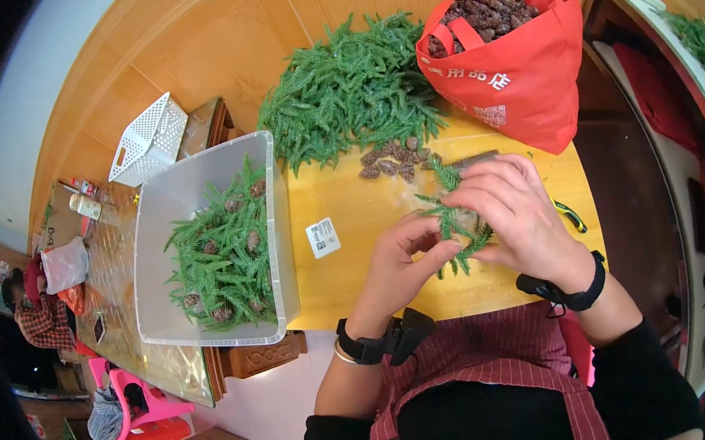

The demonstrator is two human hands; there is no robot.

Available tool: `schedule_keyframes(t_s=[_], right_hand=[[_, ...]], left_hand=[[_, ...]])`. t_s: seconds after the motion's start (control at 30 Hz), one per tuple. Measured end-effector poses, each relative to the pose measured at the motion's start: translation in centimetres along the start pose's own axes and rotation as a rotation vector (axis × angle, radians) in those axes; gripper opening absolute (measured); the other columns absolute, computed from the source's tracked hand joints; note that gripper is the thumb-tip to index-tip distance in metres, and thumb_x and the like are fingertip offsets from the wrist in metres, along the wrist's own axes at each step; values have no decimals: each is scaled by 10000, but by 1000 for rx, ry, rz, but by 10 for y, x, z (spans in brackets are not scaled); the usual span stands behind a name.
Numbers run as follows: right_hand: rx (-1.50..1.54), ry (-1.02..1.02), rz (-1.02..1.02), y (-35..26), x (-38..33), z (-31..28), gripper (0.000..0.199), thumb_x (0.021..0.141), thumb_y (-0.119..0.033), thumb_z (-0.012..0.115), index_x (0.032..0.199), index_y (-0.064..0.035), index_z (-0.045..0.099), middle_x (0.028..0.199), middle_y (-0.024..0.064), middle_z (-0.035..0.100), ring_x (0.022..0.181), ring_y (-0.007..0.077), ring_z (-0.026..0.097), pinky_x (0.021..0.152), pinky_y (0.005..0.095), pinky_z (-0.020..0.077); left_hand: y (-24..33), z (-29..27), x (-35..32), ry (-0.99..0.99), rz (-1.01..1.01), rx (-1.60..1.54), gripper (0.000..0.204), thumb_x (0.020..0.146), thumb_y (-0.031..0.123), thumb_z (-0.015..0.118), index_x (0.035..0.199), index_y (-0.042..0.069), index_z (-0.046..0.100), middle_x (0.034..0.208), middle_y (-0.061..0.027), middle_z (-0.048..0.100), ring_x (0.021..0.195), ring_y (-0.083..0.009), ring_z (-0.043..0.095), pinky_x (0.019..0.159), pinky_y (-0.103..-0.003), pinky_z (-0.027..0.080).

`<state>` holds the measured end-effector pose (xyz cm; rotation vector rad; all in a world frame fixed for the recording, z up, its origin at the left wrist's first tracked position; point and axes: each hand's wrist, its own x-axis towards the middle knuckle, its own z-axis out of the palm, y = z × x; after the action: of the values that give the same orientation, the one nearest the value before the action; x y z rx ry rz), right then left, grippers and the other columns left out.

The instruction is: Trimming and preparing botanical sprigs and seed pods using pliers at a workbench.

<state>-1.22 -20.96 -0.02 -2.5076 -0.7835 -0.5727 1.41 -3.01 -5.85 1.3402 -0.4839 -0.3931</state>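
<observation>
The fingers of the left hand (399, 258) are pinching the lower end of a green artificial fir sprig (457, 230), while the fingers of the right hand (517, 215) are curling closed over its upper part, so both hands are gripping the same piece. The sprig is lying near the front edge of the yellow desk (355, 245), toward its right side, its long axis running roughly from the front edge up toward the back, tip pointing away from the person (the middle is hidden under the right palm). It looks light, springy and a little prickly, likely best held by the stem rather than the soft needles. Just beyond the hands, a small scatter of pine cones (393, 160) is sitting mid-desk, with a heap of green sprigs (348, 92) at the back edge, a red bag (518, 74) of cones at the back right corner, and a clear plastic bin (194, 185) of finished sprigs off the left edge.
</observation>
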Motion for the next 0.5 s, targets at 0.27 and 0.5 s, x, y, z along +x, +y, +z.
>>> schedule_keyframes(t_s=[0.27,0.5], right_hand=[[-54,47,1,2,-4,4,601,421,-112,757,980,-114,535,920,28,530,991,206,494,877,393,331],[87,17,62,-1,-4,2,725,430,-208,790,1087,-76,514,977,80,541,987,265,500,882,405,343]], left_hand=[[6,6,2,6,-15,-70,162,776,59,633,922,14,577,817,9,522,721,-48,499,636,-188,416],[2,6,0,133,-91,-244,161,815,29,572,975,12,562,904,-32,601,828,-98,559,758,-235,445]])
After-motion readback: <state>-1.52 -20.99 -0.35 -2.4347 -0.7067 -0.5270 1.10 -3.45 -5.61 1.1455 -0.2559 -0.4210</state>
